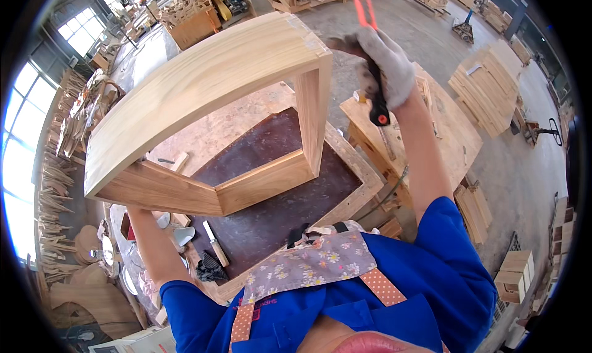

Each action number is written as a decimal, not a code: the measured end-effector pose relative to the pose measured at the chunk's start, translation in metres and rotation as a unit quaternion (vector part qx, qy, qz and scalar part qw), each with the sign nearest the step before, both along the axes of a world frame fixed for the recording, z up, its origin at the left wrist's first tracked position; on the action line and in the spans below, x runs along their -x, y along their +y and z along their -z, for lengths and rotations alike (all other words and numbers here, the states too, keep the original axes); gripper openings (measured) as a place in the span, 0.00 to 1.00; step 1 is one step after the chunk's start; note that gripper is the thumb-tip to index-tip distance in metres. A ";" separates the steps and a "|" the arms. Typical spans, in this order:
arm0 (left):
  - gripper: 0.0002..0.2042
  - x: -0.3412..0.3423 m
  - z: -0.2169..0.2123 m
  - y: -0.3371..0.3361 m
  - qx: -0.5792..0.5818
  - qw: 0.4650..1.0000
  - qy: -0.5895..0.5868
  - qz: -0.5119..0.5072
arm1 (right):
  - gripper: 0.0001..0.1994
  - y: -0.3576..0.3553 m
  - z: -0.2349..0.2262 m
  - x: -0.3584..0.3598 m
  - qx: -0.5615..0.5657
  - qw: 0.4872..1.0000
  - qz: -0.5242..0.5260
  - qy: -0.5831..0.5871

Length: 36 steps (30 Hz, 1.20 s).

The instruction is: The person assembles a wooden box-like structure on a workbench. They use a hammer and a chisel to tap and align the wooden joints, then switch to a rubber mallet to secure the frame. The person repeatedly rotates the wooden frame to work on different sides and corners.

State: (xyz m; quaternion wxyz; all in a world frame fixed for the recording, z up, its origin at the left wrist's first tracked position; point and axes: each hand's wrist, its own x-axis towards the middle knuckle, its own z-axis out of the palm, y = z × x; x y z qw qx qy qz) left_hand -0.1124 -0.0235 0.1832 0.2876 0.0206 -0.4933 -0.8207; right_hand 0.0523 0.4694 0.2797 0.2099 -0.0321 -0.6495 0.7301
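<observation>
A pale wooden box frame point(203, 84), open through the middle, stands tilted before me over the bench. Its wide curved-looking top board faces up, with joints showing at the right corner. My right hand point(387, 66), in a white glove with dark-stained fingers, is closed round the black grip of a hammer point(377, 109). An orange shaft rises above the fist, and the head lies outside the picture. The raised hand is to the right of the frame's corner, apart from it. My left forearm point(151, 245) reaches up behind the frame's lower left corner, which hides the hand.
The bench has a dark brown sheet point(265, 199) on it. Near its front left lie a wooden-handled blade point(216, 245) and a crumpled black cloth point(211, 268). A second wooden worktable point(453, 131) stands right, with stacked panels point(487, 87) beyond. Wood offcuts point(58, 192) line the left.
</observation>
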 end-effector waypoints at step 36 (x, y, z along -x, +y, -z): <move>0.14 0.046 -0.107 0.126 0.090 0.952 -0.003 0.293 | 0.20 -0.059 0.017 0.000 0.065 0.985 -0.160 -0.007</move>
